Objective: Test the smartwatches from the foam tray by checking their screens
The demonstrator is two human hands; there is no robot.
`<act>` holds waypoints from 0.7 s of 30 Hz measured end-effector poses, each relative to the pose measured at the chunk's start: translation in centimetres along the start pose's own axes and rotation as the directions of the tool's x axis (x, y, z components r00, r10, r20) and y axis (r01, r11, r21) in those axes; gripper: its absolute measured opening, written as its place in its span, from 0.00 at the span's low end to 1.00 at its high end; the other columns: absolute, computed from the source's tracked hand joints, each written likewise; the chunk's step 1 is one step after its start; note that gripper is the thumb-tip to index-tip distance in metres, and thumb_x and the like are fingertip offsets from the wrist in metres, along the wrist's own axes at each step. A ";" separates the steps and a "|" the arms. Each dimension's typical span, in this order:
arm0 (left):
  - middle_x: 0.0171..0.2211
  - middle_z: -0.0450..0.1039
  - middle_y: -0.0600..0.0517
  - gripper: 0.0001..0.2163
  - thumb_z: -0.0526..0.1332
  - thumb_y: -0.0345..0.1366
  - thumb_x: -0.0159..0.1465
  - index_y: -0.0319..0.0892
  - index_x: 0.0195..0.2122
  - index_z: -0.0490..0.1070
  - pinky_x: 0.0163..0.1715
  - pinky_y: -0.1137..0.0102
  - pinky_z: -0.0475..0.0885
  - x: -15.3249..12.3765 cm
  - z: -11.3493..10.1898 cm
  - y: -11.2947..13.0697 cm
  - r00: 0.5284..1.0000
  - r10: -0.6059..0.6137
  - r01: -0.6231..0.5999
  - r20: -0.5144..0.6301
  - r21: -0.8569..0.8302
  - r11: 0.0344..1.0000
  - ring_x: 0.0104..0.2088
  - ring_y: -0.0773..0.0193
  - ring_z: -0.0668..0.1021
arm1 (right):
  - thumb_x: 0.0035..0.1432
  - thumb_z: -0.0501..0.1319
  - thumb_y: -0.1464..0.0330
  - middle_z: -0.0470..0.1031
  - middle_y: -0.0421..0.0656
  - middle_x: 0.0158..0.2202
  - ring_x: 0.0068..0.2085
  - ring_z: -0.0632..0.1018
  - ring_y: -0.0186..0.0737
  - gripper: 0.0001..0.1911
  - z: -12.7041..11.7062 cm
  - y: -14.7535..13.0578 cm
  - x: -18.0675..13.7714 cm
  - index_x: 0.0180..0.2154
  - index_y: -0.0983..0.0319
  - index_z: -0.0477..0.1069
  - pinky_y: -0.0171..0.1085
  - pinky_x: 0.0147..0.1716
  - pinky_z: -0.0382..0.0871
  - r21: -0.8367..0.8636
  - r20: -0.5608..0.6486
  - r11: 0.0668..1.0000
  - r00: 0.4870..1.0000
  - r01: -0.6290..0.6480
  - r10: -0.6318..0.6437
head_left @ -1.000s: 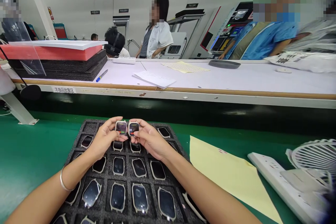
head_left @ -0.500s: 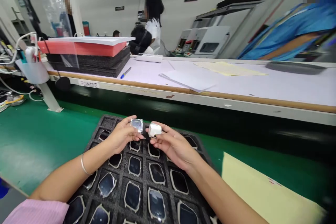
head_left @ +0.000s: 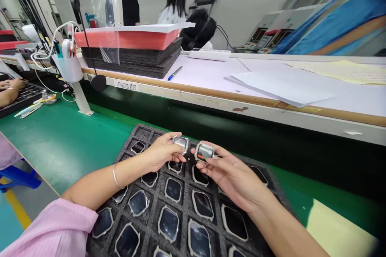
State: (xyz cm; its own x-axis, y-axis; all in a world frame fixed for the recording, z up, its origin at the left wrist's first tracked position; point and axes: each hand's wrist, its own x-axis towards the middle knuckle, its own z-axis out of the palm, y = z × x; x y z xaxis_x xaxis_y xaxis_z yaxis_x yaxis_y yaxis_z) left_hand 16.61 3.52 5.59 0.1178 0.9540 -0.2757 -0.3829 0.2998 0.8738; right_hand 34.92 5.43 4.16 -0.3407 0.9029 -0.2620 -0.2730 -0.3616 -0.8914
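My left hand (head_left: 161,154) pinches a small silver watch case (head_left: 180,143) between thumb and fingers. My right hand (head_left: 233,174) holds a second watch case (head_left: 204,152) that shows a red and green mark on its face. Both are held side by side just above the far end of a black foam tray (head_left: 144,132). The tray's pockets hold several more watch cases (head_left: 173,189) lying face up. A thin bangle circles my left wrist, and a pink sleeve covers my left upper arm.
The tray lies on a green work surface (head_left: 60,136) with a yellow sheet (head_left: 337,229) at the right. Beyond a dark gap runs a white bench (head_left: 211,76) with stacked foam trays (head_left: 132,54), a blue pen (head_left: 175,73), papers and a power strip. A co-worker's hand (head_left: 12,85) rests at far left.
The view has swung to the left. My right hand has turned its watch case so the face with the red and green mark shows again. Both hands stay over the tray's far end.
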 end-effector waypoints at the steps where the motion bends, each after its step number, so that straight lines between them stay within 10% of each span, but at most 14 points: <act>1: 0.25 0.73 0.57 0.24 0.58 0.20 0.53 0.37 0.53 0.63 0.22 0.76 0.65 0.0 0.0 0.0 1.000 0.006 -0.006 -0.008 0.008 1.000 0.18 0.73 0.75 | 0.37 0.76 0.69 0.79 0.41 0.33 0.29 0.78 0.36 0.27 0.0 0.0 0.0 0.43 0.59 0.74 0.34 0.30 0.71 0.002 0.005 1.000 1.000 0.003 -0.003; 21: 0.43 0.75 0.49 0.30 0.67 0.27 0.50 0.42 0.56 0.64 0.34 0.71 0.75 0.3 -0.1 -0.4 0.945 0.285 -0.315 0.158 0.216 0.924 0.30 0.68 0.80 | 0.43 0.65 0.75 0.79 0.41 0.40 0.30 0.80 0.35 0.25 0.0 -0.3 -0.3 0.46 0.57 0.69 0.36 0.33 0.71 0.067 0.140 0.985 0.976 0.157 -0.165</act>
State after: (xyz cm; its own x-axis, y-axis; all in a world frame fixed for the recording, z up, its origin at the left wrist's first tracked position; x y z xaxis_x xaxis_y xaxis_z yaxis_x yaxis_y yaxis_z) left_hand 16.71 3.68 5.13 0.1475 0.9877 0.0516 -0.1931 -0.0224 0.9809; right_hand 35.08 5.23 4.48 -0.4132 0.9089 -0.0567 -0.3825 -0.2297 -0.8949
